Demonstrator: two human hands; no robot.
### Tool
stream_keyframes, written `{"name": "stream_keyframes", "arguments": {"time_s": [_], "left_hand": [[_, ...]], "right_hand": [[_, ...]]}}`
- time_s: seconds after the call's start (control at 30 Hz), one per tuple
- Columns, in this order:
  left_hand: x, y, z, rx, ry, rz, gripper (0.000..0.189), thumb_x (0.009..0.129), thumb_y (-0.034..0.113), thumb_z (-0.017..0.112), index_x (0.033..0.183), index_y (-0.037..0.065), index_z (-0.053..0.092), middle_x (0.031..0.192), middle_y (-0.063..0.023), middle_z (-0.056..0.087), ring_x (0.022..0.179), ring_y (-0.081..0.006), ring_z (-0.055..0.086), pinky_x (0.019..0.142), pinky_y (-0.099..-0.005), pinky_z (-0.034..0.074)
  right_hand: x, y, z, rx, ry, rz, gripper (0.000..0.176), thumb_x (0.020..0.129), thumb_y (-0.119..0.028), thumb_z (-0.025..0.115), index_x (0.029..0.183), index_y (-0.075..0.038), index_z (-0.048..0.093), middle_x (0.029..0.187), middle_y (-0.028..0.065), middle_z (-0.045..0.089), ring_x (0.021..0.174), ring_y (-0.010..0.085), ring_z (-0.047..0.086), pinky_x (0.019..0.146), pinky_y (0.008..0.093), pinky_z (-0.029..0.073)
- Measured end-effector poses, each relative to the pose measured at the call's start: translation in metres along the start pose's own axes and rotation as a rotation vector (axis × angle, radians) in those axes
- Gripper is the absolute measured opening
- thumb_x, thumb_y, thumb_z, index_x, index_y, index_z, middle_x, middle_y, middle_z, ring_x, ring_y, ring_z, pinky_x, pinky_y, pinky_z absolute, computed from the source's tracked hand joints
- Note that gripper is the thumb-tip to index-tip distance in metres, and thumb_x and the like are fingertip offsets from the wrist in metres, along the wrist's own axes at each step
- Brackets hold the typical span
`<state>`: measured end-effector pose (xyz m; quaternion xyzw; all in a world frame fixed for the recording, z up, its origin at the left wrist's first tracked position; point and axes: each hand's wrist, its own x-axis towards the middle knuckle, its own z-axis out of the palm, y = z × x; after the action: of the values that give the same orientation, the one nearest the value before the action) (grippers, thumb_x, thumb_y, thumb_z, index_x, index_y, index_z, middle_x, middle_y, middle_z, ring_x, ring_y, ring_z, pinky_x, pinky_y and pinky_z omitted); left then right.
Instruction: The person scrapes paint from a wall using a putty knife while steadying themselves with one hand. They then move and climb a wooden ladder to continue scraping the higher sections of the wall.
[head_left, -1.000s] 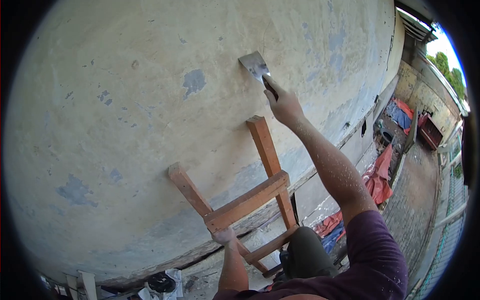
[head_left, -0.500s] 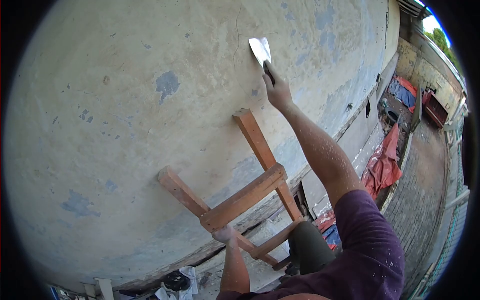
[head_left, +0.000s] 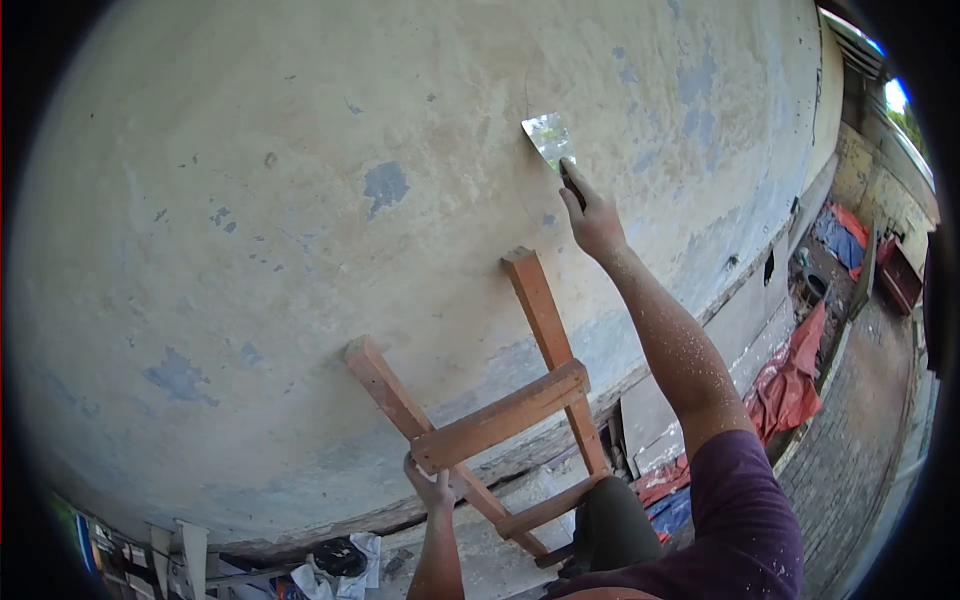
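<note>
A scraper with a wide shiny blade (head_left: 551, 139) is in my right hand (head_left: 598, 226), fingers closed round its dark handle. Its blade lies at the weathered, flaking wall (head_left: 300, 250), beside a thin crack. Lower down, my left hand (head_left: 436, 487) is wrapped round the left rail of a wooden ladder (head_left: 500, 415), just under the top rung. Part of that hand is hidden behind the wood. The ladder leans on the wall, and my bent knee (head_left: 615, 520) rests by a lower rung. White flecks cover my right forearm.
Bare grey patches (head_left: 386, 187) mark the wall. At the lower right, a red tarp (head_left: 790, 375) lies along the wall's base, near a tire (head_left: 815, 287) and a paved path (head_left: 850, 420). White sacks with a black bundle (head_left: 340, 560) sit below left.
The view has shifted, so wall and ladder appear lower and further right. The scraper blade sits a little lower beside the crack. My left hand has shifted its hold slightly on the ladder rail.
</note>
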<state>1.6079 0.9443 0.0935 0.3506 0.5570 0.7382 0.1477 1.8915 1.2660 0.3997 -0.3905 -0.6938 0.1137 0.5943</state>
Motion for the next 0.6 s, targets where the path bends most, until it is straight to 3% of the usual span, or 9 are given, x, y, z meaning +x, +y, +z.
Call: {"name": "stream_keyframes", "arguments": {"time_s": [0.03,0.1,0.13,0.23,0.3,0.33,0.37,0.47,0.6], "left_hand": [[0.017,0.015,0.003,-0.028,0.033,0.03,0.054,0.076,0.007,0.064,0.123,0.0,0.039,0.121,-0.0182,0.044,0.111,-0.0304,0.047,0.096,-0.0371,0.037],[0.044,0.064,0.001,0.559,-0.189,0.434,0.062,0.074,0.008,0.065,0.126,0.001,0.03,0.125,-0.0207,0.033,0.117,-0.0366,0.037,0.101,-0.0409,0.03],[0.06,0.091,0.003,0.55,-0.154,0.451,0.062,0.074,0.008,0.065,0.126,0.001,0.03,0.125,-0.0207,0.033,0.117,-0.0366,0.037,0.101,-0.0409,0.03],[0.108,0.15,0.032,0.619,-0.223,0.443,0.062,0.073,0.015,0.07,0.121,0.0,0.033,0.121,-0.0213,0.035,0.114,-0.0366,0.037,0.101,-0.0434,0.029],[0.126,0.155,0.062,0.491,0.132,0.238,0.068,0.071,0.023,0.074,0.122,-0.001,0.035,0.121,-0.0242,0.04,0.112,-0.0396,0.043,0.097,-0.0451,0.035],[0.127,0.145,0.069,0.487,0.148,0.237,0.068,0.071,0.023,0.074,0.122,-0.001,0.035,0.121,-0.0242,0.04,0.112,-0.0396,0.043,0.097,-0.0451,0.035],[0.133,0.131,0.079,0.589,0.203,0.211,0.069,0.071,0.024,0.074,0.122,-0.002,0.036,0.12,-0.0257,0.043,0.111,-0.041,0.046,0.094,-0.0459,0.038],[0.144,0.13,0.085,0.713,0.323,0.27,0.065,0.072,0.022,0.073,0.122,-0.004,0.039,0.111,-0.0289,0.055,0.101,-0.0439,0.056,0.084,-0.0468,0.046],[0.142,0.144,0.083,0.627,0.263,0.1,0.057,0.072,0.018,0.071,0.117,-0.004,0.044,0.096,-0.0277,0.062,0.092,-0.0446,0.06,0.078,-0.0471,0.049]], "right_hand": [[0.027,-0.02,-0.003,-0.013,0.028,-0.011,0.044,0.092,-0.02,0.052,0.136,-0.023,0.045,0.108,0.0212,0.062,0.098,0.0386,0.06,0.082,0.0424,0.049],[0.063,-0.061,-0.007,-0.006,0.047,-0.066,0.044,0.092,-0.021,0.052,0.136,-0.022,0.045,0.108,0.0207,0.062,0.098,0.0388,0.06,0.082,0.0424,0.049],[0.069,-0.077,-0.011,0.02,0.032,-0.04,0.045,0.092,-0.018,0.052,0.136,-0.018,0.044,0.113,0.0214,0.06,0.103,0.0353,0.059,0.085,0.0388,0.048],[0.055,-0.087,-0.011,-0.024,-0.036,0.015,0.046,0.093,-0.014,0.052,0.138,-0.015,0.042,0.119,0.0222,0.058,0.11,0.0322,0.059,0.088,0.0355,0.047],[0.017,-0.064,0.004,0.02,-0.103,-0.029,0.048,0.092,-0.01,0.051,0.139,-0.015,0.041,0.122,0.0225,0.056,0.111,0.0325,0.058,0.088,0.0359,0.047],[-0.003,-0.043,0.014,-0.063,-0.083,-0.09,0.05,0.091,-0.017,0.053,0.139,-0.021,0.04,0.101,0.0234,0.063,0.087,0.0395,0.062,0.072,0.0447,0.05],[-0.019,-0.033,0.017,-0.07,-0.085,-0.126,0.051,0.091,-0.016,0.053,0.14,-0.023,0.039,0.095,0.0234,0.064,0.082,0.0391,0.063,0.069,0.0455,0.049],[-0.023,-0.038,0.006,-0.146,-0.149,-0.066,0.051,0.091,-0.017,0.053,0.14,-0.025,0.039,0.087,0.0231,0.064,0.078,0.0387,0.063,0.066,0.0458,0.048],[0.035,-0.07,-0.002,-0.157,-0.063,-0.132,0.05,0.091,-0.017,0.054,0.139,-0.026,0.04,0.084,0.0244,0.063,0.077,0.0387,0.063,0.065,0.0446,0.048]]}}
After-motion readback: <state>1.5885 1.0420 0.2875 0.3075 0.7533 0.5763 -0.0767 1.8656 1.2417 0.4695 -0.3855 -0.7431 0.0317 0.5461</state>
